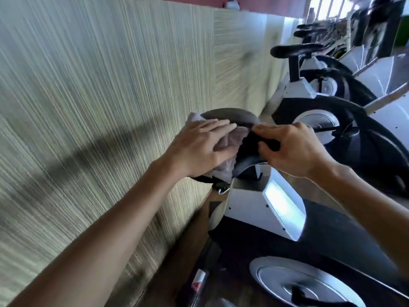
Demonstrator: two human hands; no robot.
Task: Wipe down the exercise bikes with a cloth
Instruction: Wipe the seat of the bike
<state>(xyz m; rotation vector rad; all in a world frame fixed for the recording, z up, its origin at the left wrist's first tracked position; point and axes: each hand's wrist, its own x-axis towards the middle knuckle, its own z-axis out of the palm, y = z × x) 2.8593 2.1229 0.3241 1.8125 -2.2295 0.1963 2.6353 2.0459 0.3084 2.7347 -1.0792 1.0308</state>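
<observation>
Wiping only the saddle could leave the nearest exercise bike (261, 209) half cleaned, since its white and black body below looks untouched and further bikes (309, 85) stand in a row behind. The saddle (232, 117), dark and curved, could be twisted on its post if pressed unevenly. It is steadied by the right hand (294, 149), fingers curled around its edge. The pale crumpled cloth (230, 140) is pressed against the saddle's side under the left hand (199, 147), fingers nearly straight.

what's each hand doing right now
Left hand: open, fingers flat, pressing the cloth on the seat.
Right hand: fingers curled, gripping the seat's edge.
</observation>
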